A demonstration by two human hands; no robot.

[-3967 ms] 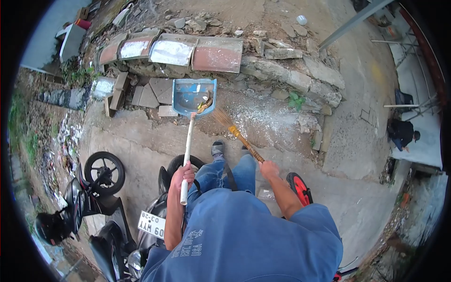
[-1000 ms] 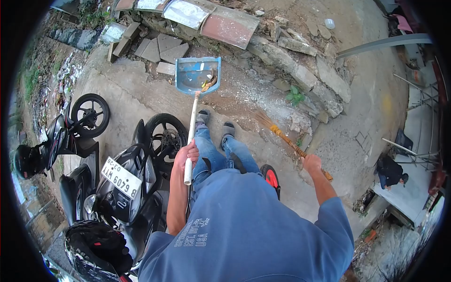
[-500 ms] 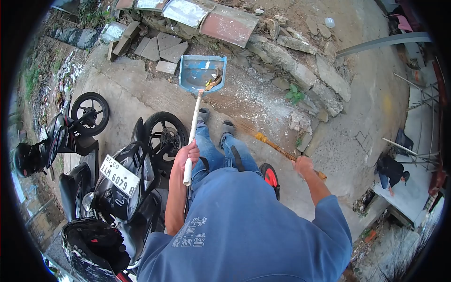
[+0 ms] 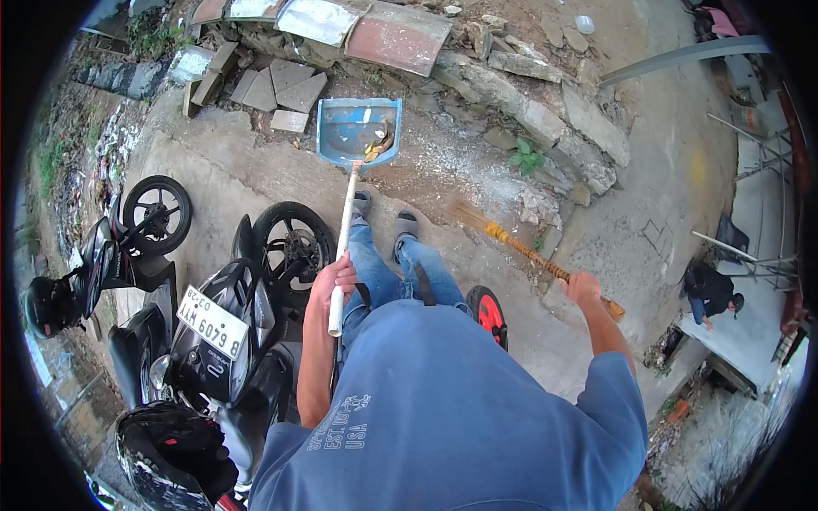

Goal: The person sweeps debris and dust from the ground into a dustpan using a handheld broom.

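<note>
My left hand [image 4: 336, 281] is wrapped round the white handle of a long-handled dustpan [image 4: 345, 230]. The blue pan [image 4: 336, 136] is at the far end, beyond my feet, with leaves and bits of debris [image 4: 377, 146] inside it. To the right, my right hand [image 4: 584, 289] grips the wrapped handle of a broom [image 4: 524, 249] near its upper end. The broom's brown bristles [image 4: 469, 215] point toward the ground right of my feet and look slightly blurred.
Parked motorcycles [image 4: 213, 341] stand close on my left, with a helmet [image 4: 175, 456] at the lower left. Beyond the dustpan lie broken paving slabs [image 4: 298, 89] and a low rubble edge [image 4: 545, 119]. A red-rimmed wheel [image 4: 487, 317] is beside my legs. Another person [image 4: 709, 294] crouches at far right.
My right hand has moved the broom to the right, its bristles farther from my feet. The dustpan stays in my left hand, and the whole view has shifted slightly.
</note>
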